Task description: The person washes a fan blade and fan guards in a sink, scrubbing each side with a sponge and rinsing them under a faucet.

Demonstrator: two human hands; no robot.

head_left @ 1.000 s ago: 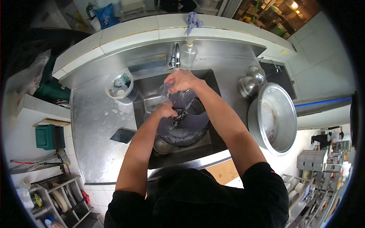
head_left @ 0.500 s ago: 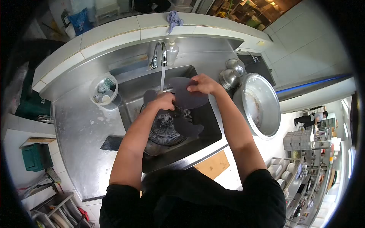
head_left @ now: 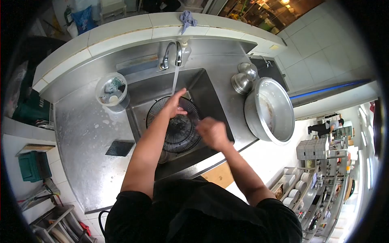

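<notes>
Left hand [head_left: 175, 106] lies open on fan grille [head_left: 174, 129]; right hand's [head_left: 212, 133] grip blurred, cannot tell

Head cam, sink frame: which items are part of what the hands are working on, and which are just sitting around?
In use:
- left hand at the round black wire fan grille
- right hand over the steel sink basin
- chrome tap, water running

Lying about:
- large steel basin
- two small steel bowls
- clear plastic tub with scrubbers
- dark flat pad
- grey rag
</notes>
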